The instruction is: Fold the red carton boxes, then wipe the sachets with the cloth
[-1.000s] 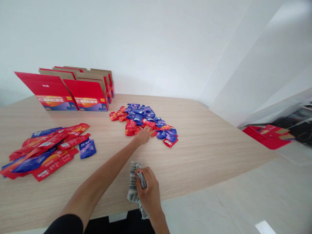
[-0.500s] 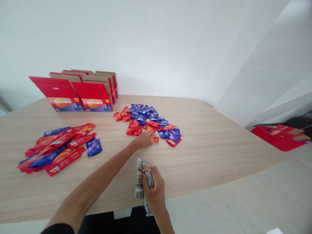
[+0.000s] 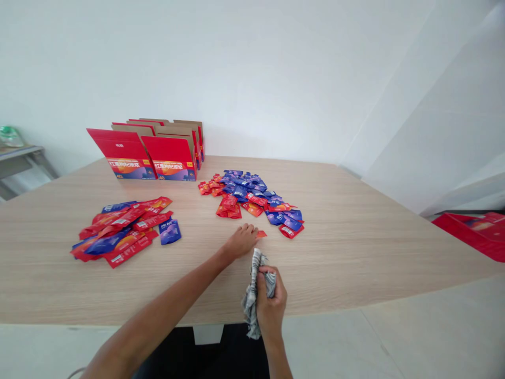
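My left hand (image 3: 241,241) lies palm down on the wooden table (image 3: 355,247), fingers over a small red sachet (image 3: 261,233) that it has slid out of the heap. Just beyond it lies that heap of small red and blue sachets (image 3: 252,201). My right hand (image 3: 269,305) is closed round a grey striped cloth (image 3: 252,292) near the table's front edge, the cloth hanging down past the edge.
A pile of long red and blue pouches (image 3: 122,231) lies at the left. Several red cardboard boxes (image 3: 153,150) stand open at the back by the wall. More flattened red boxes (image 3: 473,231) lie on the floor at the right. A grey shelf (image 3: 19,158) shows at far left.
My left hand has drawn back from the sachet heap toward me, dragging one red sachet along. My right hand with the cloth has lifted slightly. The view has shifted left.
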`<control>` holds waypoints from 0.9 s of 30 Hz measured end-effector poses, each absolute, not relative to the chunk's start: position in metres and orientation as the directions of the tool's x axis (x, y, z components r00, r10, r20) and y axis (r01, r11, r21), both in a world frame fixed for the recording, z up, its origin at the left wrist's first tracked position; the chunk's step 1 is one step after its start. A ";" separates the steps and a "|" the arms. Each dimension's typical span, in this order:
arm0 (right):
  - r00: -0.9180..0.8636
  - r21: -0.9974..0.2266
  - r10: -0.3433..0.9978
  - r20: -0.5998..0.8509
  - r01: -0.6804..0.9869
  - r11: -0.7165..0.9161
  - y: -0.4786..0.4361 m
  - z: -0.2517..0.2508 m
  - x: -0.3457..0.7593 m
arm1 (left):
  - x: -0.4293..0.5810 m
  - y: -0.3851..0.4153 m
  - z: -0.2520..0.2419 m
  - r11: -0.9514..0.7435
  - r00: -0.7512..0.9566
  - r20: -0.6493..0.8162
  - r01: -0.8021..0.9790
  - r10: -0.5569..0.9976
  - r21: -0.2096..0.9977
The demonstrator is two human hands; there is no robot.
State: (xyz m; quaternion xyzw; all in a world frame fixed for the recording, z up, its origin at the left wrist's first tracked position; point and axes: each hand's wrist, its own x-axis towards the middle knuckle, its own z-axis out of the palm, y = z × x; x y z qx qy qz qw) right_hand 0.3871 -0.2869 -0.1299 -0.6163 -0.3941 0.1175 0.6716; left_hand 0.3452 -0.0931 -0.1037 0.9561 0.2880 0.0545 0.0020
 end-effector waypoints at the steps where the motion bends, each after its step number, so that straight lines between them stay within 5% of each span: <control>1: 0.675 -0.932 0.645 0.359 0.301 0.203 -0.287 -0.132 0.388 | 0.343 -0.095 -0.101 -0.828 0.824 0.087 0.559 0.560 0.040; 15: 0.648 -0.941 0.686 0.330 0.280 0.189 -0.284 -0.135 0.396 | 0.283 -0.140 -0.046 -0.579 0.601 -0.053 0.788 0.798 0.209; 27: 0.201 -0.803 0.899 0.389 0.553 0.224 -0.295 -0.116 0.390 | 0.201 -0.210 -0.027 -0.409 0.563 -0.076 0.680 0.823 0.609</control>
